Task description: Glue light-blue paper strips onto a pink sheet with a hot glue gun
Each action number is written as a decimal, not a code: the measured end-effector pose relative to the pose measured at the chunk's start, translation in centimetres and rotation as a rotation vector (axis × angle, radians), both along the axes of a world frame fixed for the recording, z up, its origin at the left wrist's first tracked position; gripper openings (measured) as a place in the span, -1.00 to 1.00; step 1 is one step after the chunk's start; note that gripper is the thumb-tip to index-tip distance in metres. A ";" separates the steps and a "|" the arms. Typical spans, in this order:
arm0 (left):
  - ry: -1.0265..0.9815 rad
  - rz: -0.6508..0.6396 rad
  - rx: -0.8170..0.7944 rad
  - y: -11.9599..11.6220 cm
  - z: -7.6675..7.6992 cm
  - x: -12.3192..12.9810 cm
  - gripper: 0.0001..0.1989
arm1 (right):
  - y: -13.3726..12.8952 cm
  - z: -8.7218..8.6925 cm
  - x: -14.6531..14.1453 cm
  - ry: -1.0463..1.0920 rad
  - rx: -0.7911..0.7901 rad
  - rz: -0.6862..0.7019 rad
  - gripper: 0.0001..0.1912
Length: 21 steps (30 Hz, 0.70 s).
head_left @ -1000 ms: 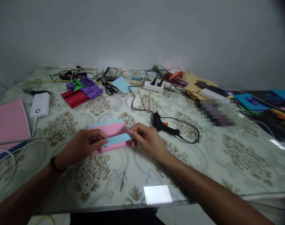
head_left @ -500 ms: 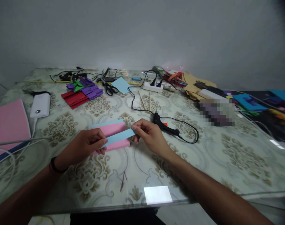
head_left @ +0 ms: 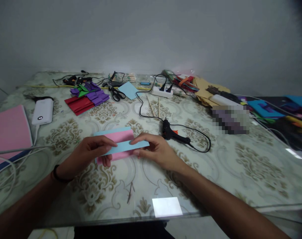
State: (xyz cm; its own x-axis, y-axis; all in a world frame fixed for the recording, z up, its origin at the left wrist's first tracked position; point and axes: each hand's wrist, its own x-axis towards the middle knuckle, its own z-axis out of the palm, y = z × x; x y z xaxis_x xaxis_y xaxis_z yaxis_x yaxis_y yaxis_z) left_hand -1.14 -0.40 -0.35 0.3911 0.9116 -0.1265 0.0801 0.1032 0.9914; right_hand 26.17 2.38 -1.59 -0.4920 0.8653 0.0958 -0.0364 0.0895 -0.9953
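"While both hands close on the light blue strip (head_left: pixel 123 147), which way does it point?"

"Its long axis runs left to right, the right end slightly farther from the near edge of the tabletop (head_left: pixel 195 179). It's over the pink paper (head_left: pixel 122 135), left of the near edge's middle."

"How are the hands set?"

"The left hand (head_left: pixel 96 149) is clamped on the strip's left part, fingers together. The right hand (head_left: pixel 157 149) grips farther right, and the strip's right end sticks out past its fingertips."

"What can't you make out?"

"Left fingers hide some of the strip's left part, and its underside is out of sight. Both hands cover bits of the pink paper. A blurred patch (head_left: pixel 230 120) masks something toward the tabletop's right side. The black glue gun (head_left: pixel 175 134) lies plainly visible near the right hand."
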 end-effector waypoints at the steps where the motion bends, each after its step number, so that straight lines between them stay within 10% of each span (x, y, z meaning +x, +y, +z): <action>1: 0.005 -0.017 0.001 0.0 0.1 0.1 -0.79 | 0.0 0.1 0.0 -0.015 0.002 -0.006 -0.76; 12: 0.231 -0.221 0.053 -0.4 -1.0 1.2 -0.71 | 0.6 -1.5 -0.5 0.132 -0.204 -0.064 -0.35; 21: 0.318 -0.258 0.209 -0.5 -0.8 1.7 -0.78 | 0.0 -1.5 -1.1 -0.002 -0.234 0.100 -0.59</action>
State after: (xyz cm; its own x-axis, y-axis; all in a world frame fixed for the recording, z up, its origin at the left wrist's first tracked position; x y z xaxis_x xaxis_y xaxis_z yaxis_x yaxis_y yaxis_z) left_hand 0.52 -0.94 -1.15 0.5800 0.8084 -0.1009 0.3805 -0.1593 0.9110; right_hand 25.12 2.39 -3.14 -0.5760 0.8110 -0.1023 -0.0319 -0.1473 -0.9886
